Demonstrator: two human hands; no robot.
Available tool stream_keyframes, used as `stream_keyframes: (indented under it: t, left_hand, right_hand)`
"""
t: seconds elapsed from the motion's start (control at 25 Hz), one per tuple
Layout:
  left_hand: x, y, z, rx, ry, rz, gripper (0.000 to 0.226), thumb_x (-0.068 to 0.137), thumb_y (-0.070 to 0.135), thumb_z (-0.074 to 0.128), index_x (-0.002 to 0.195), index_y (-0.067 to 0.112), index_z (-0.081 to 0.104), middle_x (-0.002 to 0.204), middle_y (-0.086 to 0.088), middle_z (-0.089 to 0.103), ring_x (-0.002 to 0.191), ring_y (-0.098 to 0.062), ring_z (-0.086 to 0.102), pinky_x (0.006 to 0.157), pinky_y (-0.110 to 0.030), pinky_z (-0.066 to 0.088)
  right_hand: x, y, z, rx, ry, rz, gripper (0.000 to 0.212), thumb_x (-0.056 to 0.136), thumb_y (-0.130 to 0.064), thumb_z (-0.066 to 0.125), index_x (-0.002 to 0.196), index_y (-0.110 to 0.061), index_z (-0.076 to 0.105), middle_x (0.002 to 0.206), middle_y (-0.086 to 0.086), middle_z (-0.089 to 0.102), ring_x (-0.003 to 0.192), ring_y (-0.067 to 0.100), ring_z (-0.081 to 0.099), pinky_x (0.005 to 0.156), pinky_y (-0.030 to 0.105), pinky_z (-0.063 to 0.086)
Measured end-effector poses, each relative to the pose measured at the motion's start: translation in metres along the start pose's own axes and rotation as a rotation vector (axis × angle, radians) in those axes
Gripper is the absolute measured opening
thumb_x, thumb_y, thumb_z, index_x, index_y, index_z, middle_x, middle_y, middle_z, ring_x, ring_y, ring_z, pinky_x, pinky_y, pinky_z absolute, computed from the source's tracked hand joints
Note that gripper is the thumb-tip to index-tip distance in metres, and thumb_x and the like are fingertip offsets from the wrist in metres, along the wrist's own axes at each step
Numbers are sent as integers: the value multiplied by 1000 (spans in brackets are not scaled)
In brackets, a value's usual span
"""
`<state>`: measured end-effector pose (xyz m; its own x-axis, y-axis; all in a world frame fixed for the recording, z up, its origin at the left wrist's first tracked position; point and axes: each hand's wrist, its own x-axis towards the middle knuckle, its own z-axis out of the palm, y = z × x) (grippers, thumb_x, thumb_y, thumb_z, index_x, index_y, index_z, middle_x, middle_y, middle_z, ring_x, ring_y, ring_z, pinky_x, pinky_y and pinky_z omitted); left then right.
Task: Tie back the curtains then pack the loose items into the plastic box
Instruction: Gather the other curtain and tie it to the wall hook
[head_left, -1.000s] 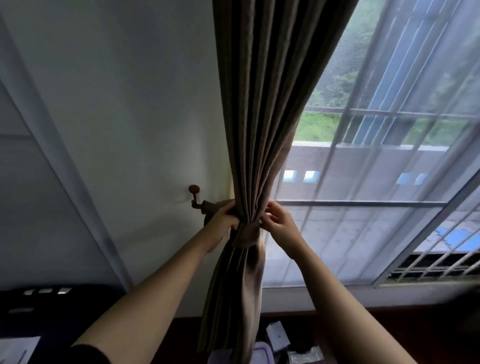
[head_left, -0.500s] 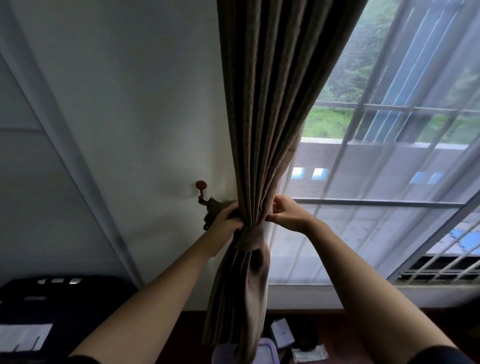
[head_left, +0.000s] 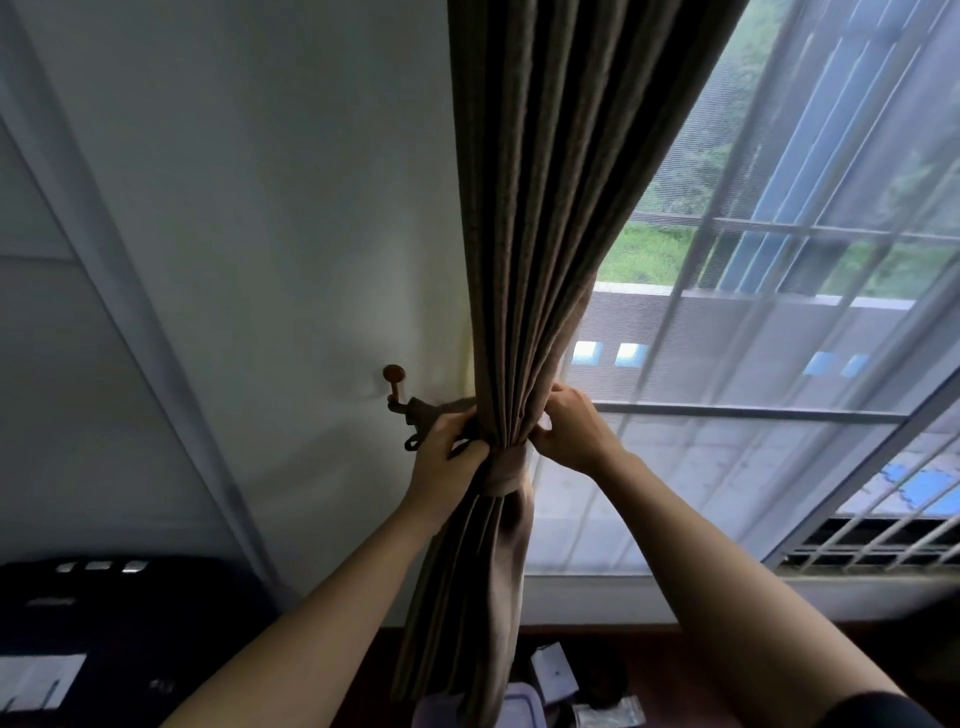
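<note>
Far left, low down, a black case sits against the wall with a sheet of white paper on it. Moving right, a small brown wall hook juts out, and the end of the fabric tieback is looped over it. The left hand sits right there, fingers curled around the band where it meets the gathered cloth, same as a second ago. The tieback already cinches the brown curtain into a tight waist, with the folds fanning above and hanging loose below.

What has changed is on the other side: the right hand, which was down at band level a moment ago, has climbed to just above it and now pinches the curtain's right-hand folds, thumb and fingers closed on the cloth. To me that looks like tidying pleats rather than fastening, so I would judge this curtain is close to done. Beyond it is the barred window.

Down on the floor, partly hidden behind the curtain's hem, I can see the plastic box, with a white card and a clear packet lying just beside it, not yet packed.
</note>
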<state>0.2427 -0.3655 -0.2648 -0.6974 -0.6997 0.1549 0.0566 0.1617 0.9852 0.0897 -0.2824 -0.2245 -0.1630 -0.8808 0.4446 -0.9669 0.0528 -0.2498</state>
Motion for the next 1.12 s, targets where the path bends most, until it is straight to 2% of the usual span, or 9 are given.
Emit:
stream_keyframes:
  t: [0.2, 0.32, 0.4, 0.52, 0.6, 0.76, 0.88, 1.04, 1.12]
  left_hand:
    - [-4, -18, -5, -54, -2, -159, 36, 89, 31, 47, 121, 27, 62, 117, 3, 65, 111, -11, 58, 97, -32, 46]
    - [-3, -13, -5, -53, -19, -165, 42, 83, 37, 50, 121, 26, 63, 113, 2, 68, 109, -14, 60, 97, -34, 47]
    - [-2, -9, -5, -54, -22, -168, 45, 81, 43, 52, 121, 25, 63, 112, 2, 68, 109, -14, 61, 97, -33, 47]
    - [0, -7, -7, -53, -24, -186, 51, 78, 53, 56, 120, 25, 64, 112, 2, 69, 108, -14, 62, 99, -36, 48]
    - [-1, -6, -5, -17, -15, -180, 43, 84, 49, 57, 119, 23, 65, 111, 1, 69, 107, -14, 62, 99, -37, 48]
    - [4, 6, -8, -132, -33, -252, 26, 88, 30, 57, 105, 14, 70, 104, -4, 71, 105, -20, 64, 95, -38, 50]
    - [14, 24, -15, -132, -21, -384, 23, 92, 20, 51, 103, 7, 66, 101, -8, 70, 99, -19, 65, 81, -32, 54]
    - [27, 37, -23, 105, -77, -378, 20, 91, 31, 57, 93, 14, 66, 92, -3, 72, 88, -15, 68, 75, -30, 53]
    - [32, 43, -25, 195, -111, -340, 16, 90, 30, 58, 89, 17, 67, 86, -2, 73, 81, -13, 69, 72, -28, 51]
  right_hand:
    - [-8, -2, -5, -243, -214, 277, 26, 90, -41, 52, 94, -17, 59, 84, 8, 64, 83, 35, 61, 59, 33, 39]
    - [-15, -2, 0, -424, -214, 425, 50, 92, -56, 37, 75, -19, 67, 77, 9, 65, 80, 32, 63, 67, 31, 40]
    - [-22, 4, 8, -337, -117, 381, 56, 91, -54, 39, 70, -13, 71, 74, 9, 62, 78, 30, 61, 78, 34, 41]
    - [-25, 11, 13, -49, -29, 258, 30, 85, -33, 58, 83, -4, 69, 91, 10, 59, 79, 27, 58, 72, 32, 42]
    - [-24, 9, 9, 145, -30, 305, 20, 79, -17, 67, 93, -5, 62, 89, 4, 57, 76, 20, 55, 69, 29, 41]
    - [-23, 0, 1, 613, -47, 564, 15, 83, -15, 64, 73, -16, 52, 62, -5, 53, 51, 11, 49, 50, 25, 41]
    - [-19, 2, -3, 482, -10, 501, 21, 87, -18, 64, 70, -23, 53, 64, -8, 54, 56, 1, 49, 53, 11, 40]
    - [-11, 4, -7, 277, -49, 382, 19, 76, -13, 71, 91, -6, 62, 73, 8, 63, 67, 22, 56, 62, 35, 44]
    - [-8, 2, -5, 151, -20, 385, 21, 78, -19, 71, 94, -11, 62, 73, 3, 64, 66, 25, 55, 59, 33, 38]
